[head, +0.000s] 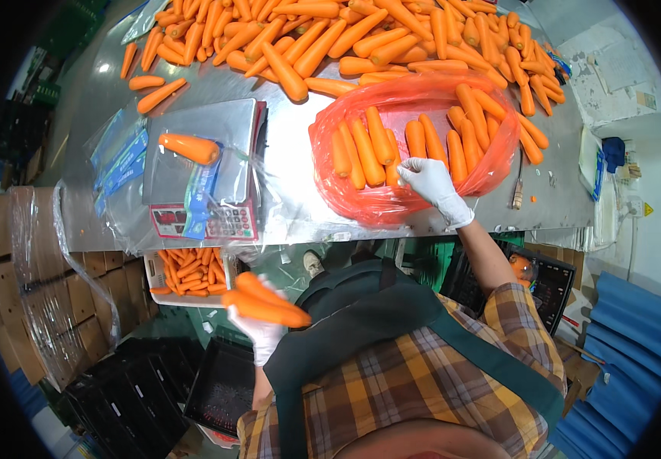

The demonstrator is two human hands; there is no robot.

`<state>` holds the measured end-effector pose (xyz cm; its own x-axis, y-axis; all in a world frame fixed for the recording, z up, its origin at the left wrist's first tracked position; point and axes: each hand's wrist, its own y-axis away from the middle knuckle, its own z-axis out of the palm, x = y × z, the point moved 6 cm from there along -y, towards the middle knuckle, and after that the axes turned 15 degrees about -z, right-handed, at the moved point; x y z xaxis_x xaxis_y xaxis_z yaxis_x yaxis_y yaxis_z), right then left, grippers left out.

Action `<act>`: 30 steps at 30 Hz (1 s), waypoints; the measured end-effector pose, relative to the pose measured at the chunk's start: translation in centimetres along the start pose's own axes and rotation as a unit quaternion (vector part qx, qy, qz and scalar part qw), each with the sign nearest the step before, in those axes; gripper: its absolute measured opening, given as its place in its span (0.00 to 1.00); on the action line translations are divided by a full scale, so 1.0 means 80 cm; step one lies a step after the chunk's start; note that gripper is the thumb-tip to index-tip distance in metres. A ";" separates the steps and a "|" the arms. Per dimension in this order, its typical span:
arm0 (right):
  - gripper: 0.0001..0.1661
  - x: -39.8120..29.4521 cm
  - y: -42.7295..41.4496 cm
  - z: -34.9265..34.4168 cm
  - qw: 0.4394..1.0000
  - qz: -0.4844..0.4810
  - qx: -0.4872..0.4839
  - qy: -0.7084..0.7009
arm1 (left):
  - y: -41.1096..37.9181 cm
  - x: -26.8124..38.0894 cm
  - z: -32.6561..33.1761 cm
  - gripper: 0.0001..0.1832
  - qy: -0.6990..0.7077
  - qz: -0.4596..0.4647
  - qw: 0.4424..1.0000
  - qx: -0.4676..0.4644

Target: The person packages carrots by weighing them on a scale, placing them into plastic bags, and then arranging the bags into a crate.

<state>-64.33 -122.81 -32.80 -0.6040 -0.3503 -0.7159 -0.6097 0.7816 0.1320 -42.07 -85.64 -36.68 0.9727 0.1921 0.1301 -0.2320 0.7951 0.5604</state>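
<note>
My left hand (258, 333), in a white glove, holds two carrots (267, 307) in front of my apron, below the table edge. In another white glove, my right hand (431, 182) reaches over the near rim of a red plastic bag (359, 207) lying open on the metal table. Its fingers are curled together beside a carrot (393, 163); whether they grip anything is hard to see. Several carrots (367, 152) lie side by side on the bag's left, and more carrots (468, 137) are bunched at its right.
A large heap of carrots (359, 40) covers the back of the steel table (290, 132). One carrot (189, 148) and a printed plastic bag (201, 195) lie on a digital scale (215, 120). A wooden-handled tool (517, 194) lies right. Below stand a carrot-filled crate (152, 287) and a black crate (224, 381).
</note>
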 end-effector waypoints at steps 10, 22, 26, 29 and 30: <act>0.49 -0.024 -0.030 0.118 0.915 -0.130 -0.101 0.368 | 0.056 0.368 -0.210 0.45 -0.021 0.221 0.906 0.360; 0.36 -0.050 -0.019 0.155 0.877 -0.196 0.010 0.438 | -0.012 0.029 0.227 0.33 -0.725 0.519 0.404 0.205; 0.34 -0.042 -0.042 0.162 0.884 -0.190 0.060 0.424 | -0.051 -0.014 0.235 0.37 -0.821 0.431 0.236 0.290; 0.34 -0.061 -0.041 0.113 0.968 -0.134 0.047 0.207 | -0.054 0.018 0.195 0.30 -0.803 0.480 0.208 0.285; 0.33 -0.029 -0.039 0.101 0.993 -0.087 0.056 0.059 | -0.041 0.018 0.209 0.22 -0.775 0.526 0.228 0.267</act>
<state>-56.87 -120.24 -37.12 -0.5544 -0.5379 -0.6351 -0.6535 0.7539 -0.0681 -39.84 -97.63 -24.66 -0.6891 -0.6483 0.3237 -0.7099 0.5142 -0.4813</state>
